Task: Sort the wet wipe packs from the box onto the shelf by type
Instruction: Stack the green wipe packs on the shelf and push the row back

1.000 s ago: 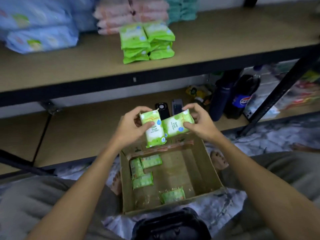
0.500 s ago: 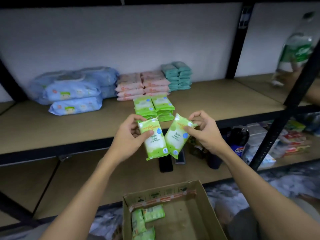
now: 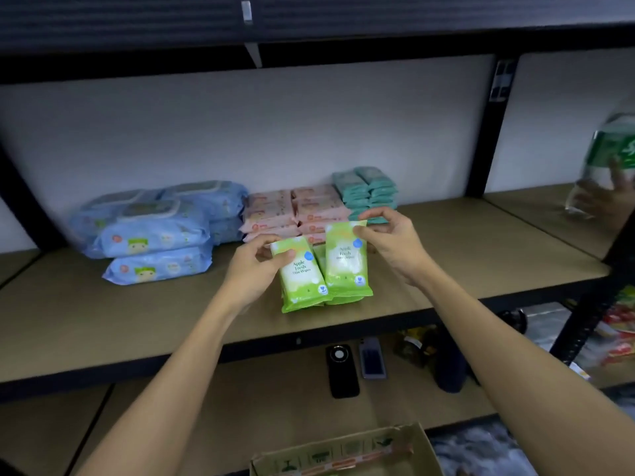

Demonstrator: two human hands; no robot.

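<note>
Box: the cardboard box (image 3: 343, 455) shows only its far wall at the bottom edge of the view, below the shelf.
Lower shelf: a black phone (image 3: 342, 371) and a second phone (image 3: 372, 358) lie flat beneath the front edge of the shelf board.
Left hand: the left hand (image 3: 252, 266) reaches forward with the forearm stretched out, thumb on the printed face and fingers behind, pinching the top end of the left green pack (image 3: 302, 274).
Right hand: the right hand (image 3: 390, 240) reaches in from the right, fingertips nipping the top edge of the right green pack (image 3: 347, 261).
Pack direction: both green packs have their long axis running from the front edge toward the back, printed faces up, tops tilted away; the left one leans slightly left.
Pack place: both sit over the green stack (image 3: 340, 298) near the front edge of the shelf (image 3: 137, 321), mid-width; whether they rest on it I cannot tell.
Further back: blue packs (image 3: 154, 231) at left, pink packs (image 3: 292, 211) in the middle, teal packs (image 3: 369, 190) just right, against the back wall.
</note>
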